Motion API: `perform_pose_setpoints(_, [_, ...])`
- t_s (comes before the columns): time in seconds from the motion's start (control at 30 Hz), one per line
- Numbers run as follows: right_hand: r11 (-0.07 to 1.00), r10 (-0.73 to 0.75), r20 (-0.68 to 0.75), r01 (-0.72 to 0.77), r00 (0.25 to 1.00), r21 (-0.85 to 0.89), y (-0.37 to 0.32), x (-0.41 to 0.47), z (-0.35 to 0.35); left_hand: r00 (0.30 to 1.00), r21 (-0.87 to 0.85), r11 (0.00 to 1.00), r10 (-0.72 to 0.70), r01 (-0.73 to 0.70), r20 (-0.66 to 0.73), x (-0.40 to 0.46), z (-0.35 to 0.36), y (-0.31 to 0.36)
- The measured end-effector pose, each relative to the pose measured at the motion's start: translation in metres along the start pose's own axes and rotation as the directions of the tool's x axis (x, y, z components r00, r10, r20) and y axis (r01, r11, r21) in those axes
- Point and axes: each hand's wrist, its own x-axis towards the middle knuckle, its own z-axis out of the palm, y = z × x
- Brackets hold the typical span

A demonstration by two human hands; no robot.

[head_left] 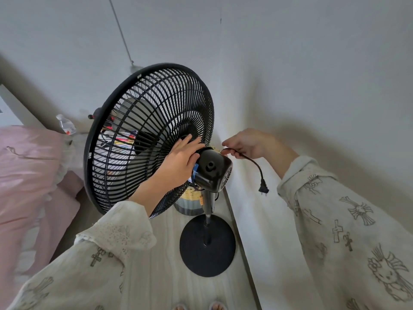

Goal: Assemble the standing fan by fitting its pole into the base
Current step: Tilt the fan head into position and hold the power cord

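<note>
The black standing fan stands upright by the wall, its round grille [143,121] tilted up to the left. Its motor housing [213,170] sits atop the black pole [209,211], which runs down into the round black base [207,258] on the floor. My left hand [181,157] rests against the back of the grille and the front of the motor housing, fingers spread. My right hand [245,143] pinches the black power cord [250,161] just behind the motor. The cord's plug [263,189] dangles free below it.
A white wall [312,86] runs close along the fan's right side. A striped yellow and grey container [190,202] stands behind the pole. A pink bed cover [29,164] lies at left, with a clear plastic bottle [66,125] beyond it. My toes [197,306] show at the bottom edge.
</note>
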Motion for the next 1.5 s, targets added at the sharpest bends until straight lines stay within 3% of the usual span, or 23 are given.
perform_pose_setpoints(0.1, [0.996, -0.083, -0.064, 0.08, 0.994, -0.048, -0.006, -0.013, 0.007, 1.0, 0.002, 1.0, 0.001, -0.001, 0.001, 0.001, 0.0, 0.001])
perform_pose_setpoints(0.27, [0.982, -0.083, -0.107, 0.063, 0.991, -0.177, -0.019, -0.035, 0.008, 1.0, -0.008, 1.0, 0.003, -0.003, -0.007, 0.003, 0.003, 0.002])
perform_pose_setpoints(0.53, [0.985, -0.167, -0.227, 0.171, 0.96, 0.0, -0.011, -0.072, 0.041, 1.0, -0.006, 1.0, -0.003, 0.003, -0.009, 0.008, 0.004, 0.001])
perform_pose_setpoints(0.8, [0.948, -0.318, -0.257, 0.31, 0.913, -0.071, 0.043, -0.09, 0.086, 1.0, -0.033, 0.999, 0.017, -0.018, -0.011, 0.008, 0.002, 0.002])
perform_pose_setpoints(1.0, [0.902, -0.324, -0.391, 0.406, 0.861, 0.145, 0.073, -0.087, 0.096, 0.998, -0.026, 0.998, 0.052, -0.051, 0.024, 0.007, -0.004, 0.002])
perform_pose_setpoints(1.2, [0.932, -0.212, -0.35, 0.296, 0.912, 0.207, 0.098, -0.072, 0.11, 0.999, -0.062, 0.997, 0.041, -0.04, 0.024, 0.004, -0.002, 0.006])
perform_pose_setpoints(1.33, [0.967, -0.223, -0.349, 0.253, 0.91, 0.041, 0.116, -0.059, 0.11, 0.997, -0.034, 0.998, 0.063, -0.061, 0.041, 0.003, -0.002, 0.005])
perform_pose_setpoints(1.5, [0.979, -0.201, -0.461, 0.196, 0.864, -0.06, 0.13, -0.047, 0.108, 0.998, -0.037, 0.997, 0.063, -0.062, 0.03, 0.0, -0.002, 0.004])
